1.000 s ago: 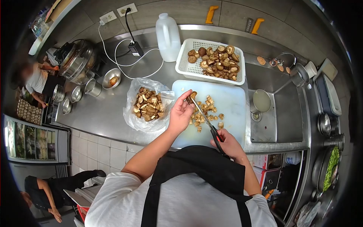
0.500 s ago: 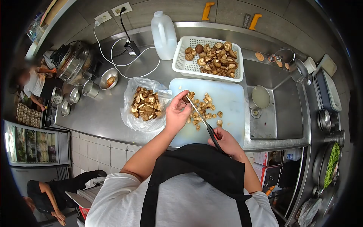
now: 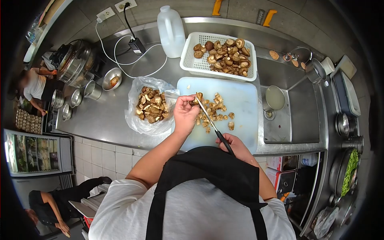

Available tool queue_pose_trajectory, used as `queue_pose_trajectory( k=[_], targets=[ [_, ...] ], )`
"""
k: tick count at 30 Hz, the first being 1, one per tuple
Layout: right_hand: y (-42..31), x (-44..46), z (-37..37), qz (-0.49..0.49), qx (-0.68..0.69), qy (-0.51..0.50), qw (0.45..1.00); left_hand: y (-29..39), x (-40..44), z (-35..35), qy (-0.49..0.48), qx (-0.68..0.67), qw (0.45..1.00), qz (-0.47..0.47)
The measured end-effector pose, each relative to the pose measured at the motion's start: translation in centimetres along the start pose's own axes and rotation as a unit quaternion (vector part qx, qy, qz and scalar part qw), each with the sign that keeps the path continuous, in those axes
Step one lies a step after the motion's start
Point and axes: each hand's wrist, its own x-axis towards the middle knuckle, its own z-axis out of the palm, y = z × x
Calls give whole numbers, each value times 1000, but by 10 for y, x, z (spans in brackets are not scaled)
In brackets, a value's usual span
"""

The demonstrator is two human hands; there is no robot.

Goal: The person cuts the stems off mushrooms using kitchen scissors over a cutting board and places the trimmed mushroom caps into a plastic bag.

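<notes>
Stainless-steel worktop (image 3: 100, 116) runs below a tiled wall (image 3: 240, 16), with the sink (image 3: 290, 134) to the right. Whole mushrooms (image 3: 230, 56) sit in a white plastic basket (image 3: 192, 69) at the far side; more lie in the clear plastic bag (image 3: 134, 122) to the left. Cut mushroom pieces (image 3: 214, 117) are scattered on the cutting board (image 3: 245, 120).

I find the left hand (image 3: 185, 118) above the board's left part, thumb and fingertips pinching a mushroom (image 3: 194, 102), mostly hidden. Fingers of the right hand (image 3: 237, 148) are curled about the handles of the scissors (image 3: 217, 133); how hard they press, I cannot tell. The blades reach to the mushroom.

I judge the step in hand to be a trim with the scissors. Closing the blades there calls for a steady pinch, fingertips clear of the edges.

Against the earlier frame, I note the left forefinger more bent, and the red on the handles now out of sight.
</notes>
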Motion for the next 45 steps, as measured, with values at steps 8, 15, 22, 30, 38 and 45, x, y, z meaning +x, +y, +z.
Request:
queue_pose_trajectory(
  k=[8,15,22,30,38,45],
  targets=[
    [-6,-6,-17,-25,44,43,998,17,-4,3,68,-191,959,-197],
    [-16,-22,-24,-66,-448,278,847,37,5,-6,125,-183,917,-332],
    [-22,-30,-44,-110,-550,281,779,23,10,-18,137,-126,908,-376],
    [-18,-11,-32,-144,-330,58,931,66,21,-11,229,-179,922,-257],
    [-31,64,30,-81,-319,-70,942,91,9,-49,310,-178,919,-169],
    [-37,95,60,-8,-267,-143,953,96,-9,-70,338,-110,931,-88]
  ],
)
